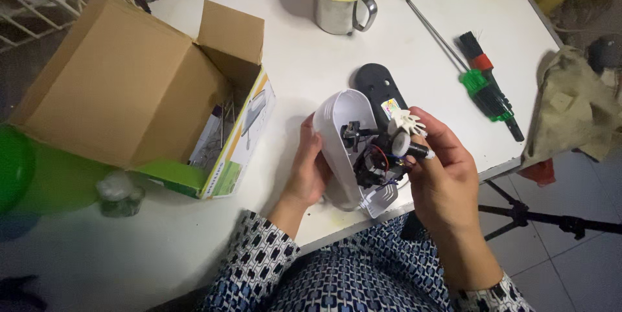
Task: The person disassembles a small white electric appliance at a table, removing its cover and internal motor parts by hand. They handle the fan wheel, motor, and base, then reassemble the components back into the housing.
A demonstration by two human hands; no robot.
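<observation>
The white shell [340, 147] is open, with a small black motor [379, 160] and a white fan wheel [405, 123] inside. It sits above the table [311, 59] edge, between both hands. The left hand [310, 169] grips its back. The right hand [440, 169] pinches the motor

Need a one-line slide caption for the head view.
Left hand holds an opened white appliance shell while right hand grips its motor with white fan, beside an open cardboard box.
</observation>
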